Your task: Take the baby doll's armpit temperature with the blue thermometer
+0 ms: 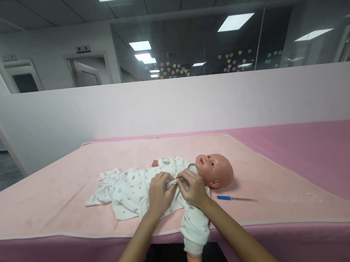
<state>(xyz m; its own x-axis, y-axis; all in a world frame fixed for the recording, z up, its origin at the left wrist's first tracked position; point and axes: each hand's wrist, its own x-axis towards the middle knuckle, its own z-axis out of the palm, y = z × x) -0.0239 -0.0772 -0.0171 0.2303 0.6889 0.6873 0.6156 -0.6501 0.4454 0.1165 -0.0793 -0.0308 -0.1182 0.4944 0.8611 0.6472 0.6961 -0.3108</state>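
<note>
A baby doll (216, 171) lies on its back on a peach blanket (56, 203), its head to the right. It wears a white printed baby outfit (128, 196), whose empty-looking leg ends lie to the left. Over the doll's chest, my left hand (161, 190) pinches the edge of the outfit's front. My right hand (193, 186) pinches the same fabric close beside it, near the collar. One sleeved doll arm (195, 229) hangs over the table's front edge, below my right hand. The doll's other hand (155, 163) shows at the far side.
A thermometer-like stick with a blue end (223, 197) lies right of my right hand, near the doll's head. Pink cloth (342, 157) covers the table under the blanket. Behind it stands a low white wall (190, 104) with glass above.
</note>
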